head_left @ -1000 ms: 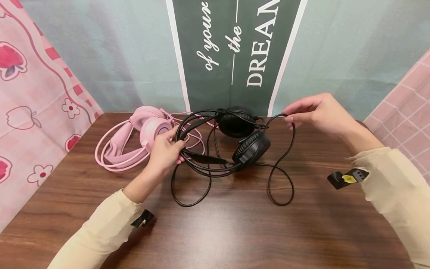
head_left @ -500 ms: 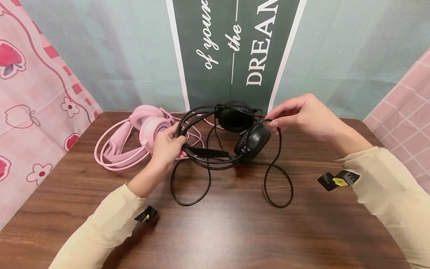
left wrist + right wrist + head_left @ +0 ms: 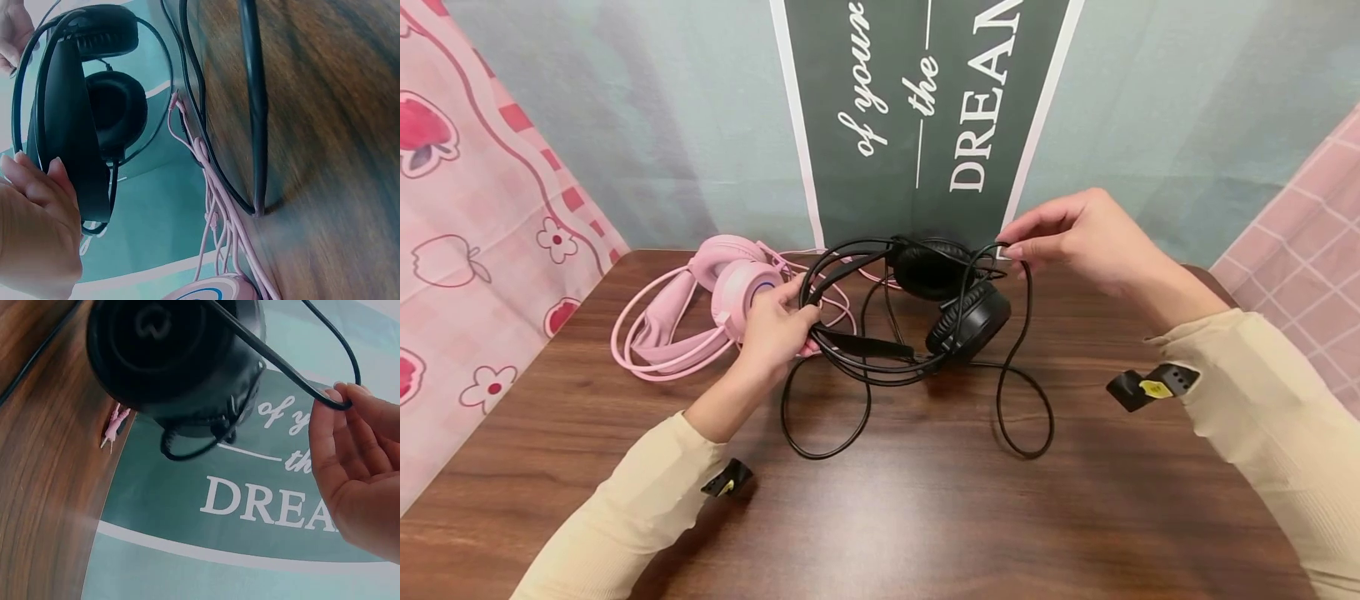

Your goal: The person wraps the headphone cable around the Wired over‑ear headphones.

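Note:
Black headphones (image 3: 972, 323) are held up over the table's far half, ear cups toward the right. My left hand (image 3: 778, 327) grips their headband at its left end; the left wrist view shows the fingers on the wide black band (image 3: 70, 131). With thumb and fingertips my right hand (image 3: 1078, 242) pinches the black cable (image 3: 1028, 312) to the right of the ear cups. In the right wrist view the pinched cable (image 3: 300, 381) bends at the fingertips, beside an ear cup (image 3: 172, 359). Lower down, the cable hangs in loops onto the table on both sides.
Pink headphones (image 3: 673, 325) lie at the back left of the brown wooden table (image 3: 880, 508), right behind my left hand. Their pink cord (image 3: 215, 181) runs behind the black pair. A curtain with a dark green lettered panel (image 3: 917, 117) stands along the far edge.
My right hand has moved left toward the ear cups with the cable, dipping and then rising slightly. The black headphones have shifted a little right in my left hand.

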Motion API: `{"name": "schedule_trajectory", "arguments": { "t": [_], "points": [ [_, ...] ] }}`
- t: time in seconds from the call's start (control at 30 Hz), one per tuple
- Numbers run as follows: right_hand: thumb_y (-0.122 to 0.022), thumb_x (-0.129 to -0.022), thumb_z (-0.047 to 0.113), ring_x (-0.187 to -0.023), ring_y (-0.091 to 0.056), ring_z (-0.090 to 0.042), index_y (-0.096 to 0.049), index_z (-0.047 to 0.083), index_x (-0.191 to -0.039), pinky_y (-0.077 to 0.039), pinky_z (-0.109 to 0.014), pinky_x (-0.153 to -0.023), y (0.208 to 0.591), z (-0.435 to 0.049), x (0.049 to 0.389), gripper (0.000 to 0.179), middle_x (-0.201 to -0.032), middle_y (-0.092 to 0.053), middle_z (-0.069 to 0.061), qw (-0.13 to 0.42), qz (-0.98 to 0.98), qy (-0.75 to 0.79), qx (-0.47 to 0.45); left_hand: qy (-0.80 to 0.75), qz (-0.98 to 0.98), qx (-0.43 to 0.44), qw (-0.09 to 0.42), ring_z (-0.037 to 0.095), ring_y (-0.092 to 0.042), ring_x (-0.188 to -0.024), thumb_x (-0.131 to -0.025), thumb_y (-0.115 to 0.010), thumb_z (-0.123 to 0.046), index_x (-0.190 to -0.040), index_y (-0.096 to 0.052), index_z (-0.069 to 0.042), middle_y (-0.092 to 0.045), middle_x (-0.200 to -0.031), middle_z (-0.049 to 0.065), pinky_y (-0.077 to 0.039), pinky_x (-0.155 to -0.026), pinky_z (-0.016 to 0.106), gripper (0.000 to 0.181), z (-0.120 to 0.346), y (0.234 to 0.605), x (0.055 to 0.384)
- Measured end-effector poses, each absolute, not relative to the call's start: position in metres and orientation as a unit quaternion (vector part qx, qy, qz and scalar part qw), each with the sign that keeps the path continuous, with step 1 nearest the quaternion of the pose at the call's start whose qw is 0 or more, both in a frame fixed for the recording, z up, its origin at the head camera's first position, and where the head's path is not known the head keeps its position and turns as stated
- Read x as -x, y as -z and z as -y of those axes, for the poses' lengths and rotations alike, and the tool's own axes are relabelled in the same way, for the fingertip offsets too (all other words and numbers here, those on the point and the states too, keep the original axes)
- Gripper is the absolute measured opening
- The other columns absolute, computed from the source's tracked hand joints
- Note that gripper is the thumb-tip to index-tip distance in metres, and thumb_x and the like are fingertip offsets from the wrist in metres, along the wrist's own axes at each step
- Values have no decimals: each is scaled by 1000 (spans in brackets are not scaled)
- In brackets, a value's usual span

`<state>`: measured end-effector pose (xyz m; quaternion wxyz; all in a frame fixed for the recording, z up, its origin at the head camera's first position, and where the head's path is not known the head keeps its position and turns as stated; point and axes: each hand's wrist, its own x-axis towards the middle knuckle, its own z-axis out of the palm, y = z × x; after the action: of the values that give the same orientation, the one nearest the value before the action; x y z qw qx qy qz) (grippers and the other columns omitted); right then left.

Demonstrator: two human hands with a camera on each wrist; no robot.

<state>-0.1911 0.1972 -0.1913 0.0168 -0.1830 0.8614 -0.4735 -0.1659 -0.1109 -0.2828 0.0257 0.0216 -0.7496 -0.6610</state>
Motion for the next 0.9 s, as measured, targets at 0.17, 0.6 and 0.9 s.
{"name": "schedule_trajectory", "arguments": {
  "t": [0.17,0.6,0.9],
  "points": [
    [-71,-78,6,-57,-61,-18,-71,5,-95,-52,-24,-58,189,-203,195,17,-68,-66,-4,0,-867,468,172,631,775,-12,30,7,-46,-31,-80,-48,8,-131,-47,-5,-51,-51,4,-42,-30,21,53,111,284,164],
    [-69,-78,0,-61,-63,-14,-71,1,-90,-54,-25,-61,185,-216,205,13,-70,-67,-4,-5,-845,511,160,606,795,21,-10,6,-47,-32,-82,-47,8,-134,-43,-1,-52,-56,7,-41,-31,19,53,121,287,164],
    [-70,-78,2,-57,-61,-14,-72,4,-90,-53,-23,-59,188,-218,208,13,-68,-67,-3,-10,-859,487,155,588,807,33,-36,4,-46,-33,-82,-47,7,-136,-39,0,-49,-48,2,-43,-32,19,54,128,285,164]
  ]
}}
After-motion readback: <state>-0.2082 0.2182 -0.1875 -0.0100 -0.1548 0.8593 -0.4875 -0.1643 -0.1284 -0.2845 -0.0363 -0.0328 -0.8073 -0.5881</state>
